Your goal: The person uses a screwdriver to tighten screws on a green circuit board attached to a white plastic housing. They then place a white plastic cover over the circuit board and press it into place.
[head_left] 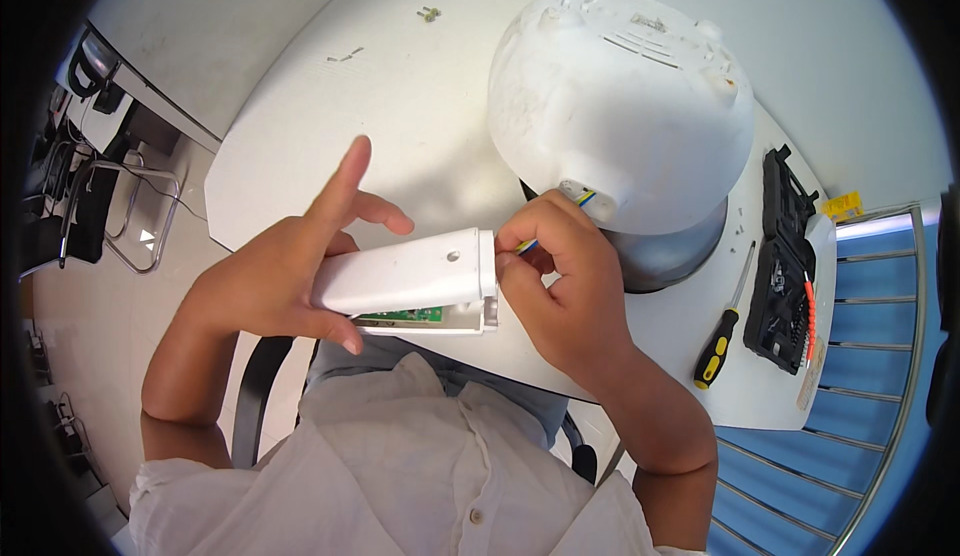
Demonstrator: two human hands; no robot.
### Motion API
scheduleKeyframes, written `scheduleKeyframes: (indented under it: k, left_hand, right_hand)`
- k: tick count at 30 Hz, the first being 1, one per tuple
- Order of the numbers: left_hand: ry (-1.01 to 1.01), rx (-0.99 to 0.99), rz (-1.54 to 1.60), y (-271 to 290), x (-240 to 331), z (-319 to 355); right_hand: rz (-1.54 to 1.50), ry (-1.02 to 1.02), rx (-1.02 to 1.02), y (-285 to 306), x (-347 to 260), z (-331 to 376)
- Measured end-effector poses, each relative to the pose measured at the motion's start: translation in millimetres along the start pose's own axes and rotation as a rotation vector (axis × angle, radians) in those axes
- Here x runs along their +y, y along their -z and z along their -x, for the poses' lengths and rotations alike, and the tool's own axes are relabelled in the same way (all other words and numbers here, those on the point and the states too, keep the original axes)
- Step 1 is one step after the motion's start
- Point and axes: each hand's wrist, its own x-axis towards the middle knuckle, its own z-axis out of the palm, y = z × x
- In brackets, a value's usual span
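Note:
A long white plastic housing (400,274) lies tilted in my left hand (300,246). Its two halves gape along the near side, and a green circuit board (415,315) shows in the gap. My left thumb presses below it while the index finger points up, off the part. At the housing's right end, my right hand (562,281) is closed in a pinch on blue and yellow wires (527,247). These wires run behind the fingers to an opening in the base of an upturned, rounded white appliance (620,106) with vent slots and a grey lower body (670,251).
Screws (429,15) lie at the white table's (300,156) far side. To the right are a yellow-black screwdriver (718,351), an open black tool case (775,296) and a yellow packet (843,206). A metal railing (870,346) stands beyond the right edge.

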Motion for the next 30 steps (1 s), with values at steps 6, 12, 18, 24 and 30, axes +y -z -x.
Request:
scheduleKeyframes:
  k: [6,12,18,24,30]
  left_hand:
    - [0.069,0.066,0.158,2.7,1.4,1.3]
    - [0.073,0.071,0.202,2.0,0.5,1.4]
    - [0.098,0.086,0.303,1.9,-2.6,0.6]
    - [0.197,0.149,0.357,-2.8,-1.4,1.2]
    - [0.262,0.153,0.424,-2.9,2.4,-0.7]
  right_hand:
    - [-0.005,0.034,-0.011,1.9,-5.7,-0.5]
    - [-0.028,0.104,0.018,-1.8,-3.0,1.5]
    - [-0.059,0.231,0.037,-2.2,-0.7,0.4]
    - [-0.062,0.277,0.010,-1.4,3.3,1.7]
    - [-0.069,0.267,0.012,-1.3,4.6,1.5]
